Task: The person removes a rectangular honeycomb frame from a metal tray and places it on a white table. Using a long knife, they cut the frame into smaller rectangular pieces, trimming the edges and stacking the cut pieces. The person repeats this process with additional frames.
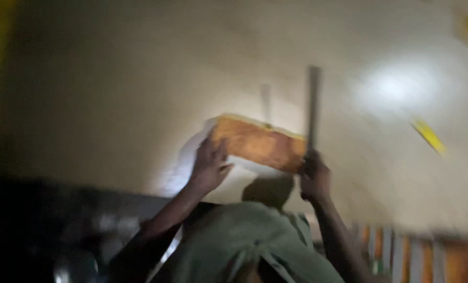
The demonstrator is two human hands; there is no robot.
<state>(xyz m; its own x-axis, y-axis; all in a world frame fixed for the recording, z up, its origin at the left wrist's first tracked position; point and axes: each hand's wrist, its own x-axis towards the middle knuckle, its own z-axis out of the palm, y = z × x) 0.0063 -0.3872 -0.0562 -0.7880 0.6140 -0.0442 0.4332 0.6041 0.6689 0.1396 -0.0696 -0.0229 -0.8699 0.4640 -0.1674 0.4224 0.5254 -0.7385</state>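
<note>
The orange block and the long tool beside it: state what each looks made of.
Orange block: likely sponge or foam, with a matte, mottled face and paler yellow edge; blur leaves it open. Long tool, gripped by the right hand: thin, straight, grey, perhaps metal; too blurred to confirm.

A blurred, dim view. Near the middle, a flat orange-brown rectangular slab [258,143], possibly a package, lies tilted on pale sheets on a light surface. The left hand [209,166] touches its left end; the right hand [314,178] is at its right end. No clear labels, signs or screens can be made out.
</note>
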